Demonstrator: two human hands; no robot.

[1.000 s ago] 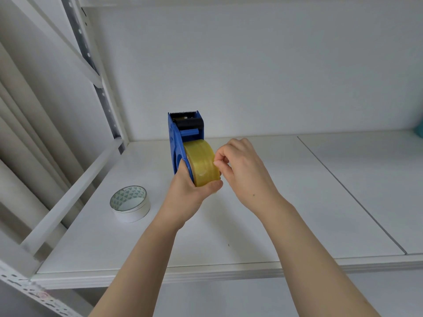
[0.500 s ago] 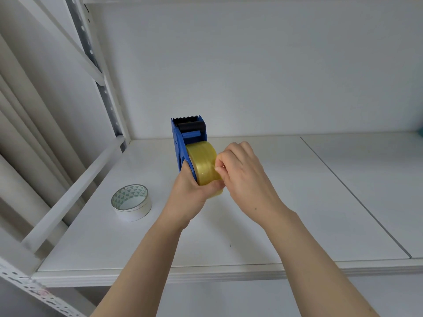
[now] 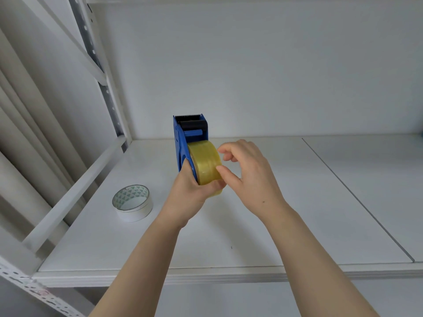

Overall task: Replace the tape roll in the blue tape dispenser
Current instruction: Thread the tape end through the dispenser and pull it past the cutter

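Observation:
My left hand (image 3: 190, 191) grips the blue tape dispenser (image 3: 183, 138) from below and holds it upright above the white shelf, its toothed blade and black roller at the top. A yellowish clear tape roll (image 3: 206, 165) sits in the dispenser. My right hand (image 3: 249, 175) is at the roll's right side, fingers spread, thumb tip touching the roll's edge. A white tape roll with a green triangle pattern inside (image 3: 132, 202) lies flat on the shelf to the left of my left hand.
The white shelf board (image 3: 286, 213) has a seam (image 3: 357, 197) running front to back on the right. A perforated metal upright (image 3: 103, 83) and white braces stand at the left. The white back wall is close behind the dispenser.
My right hand's fingers were pinched on the roll's side; they have opened and pulled back a little. The dispenser stays in my left hand, almost unmoved.

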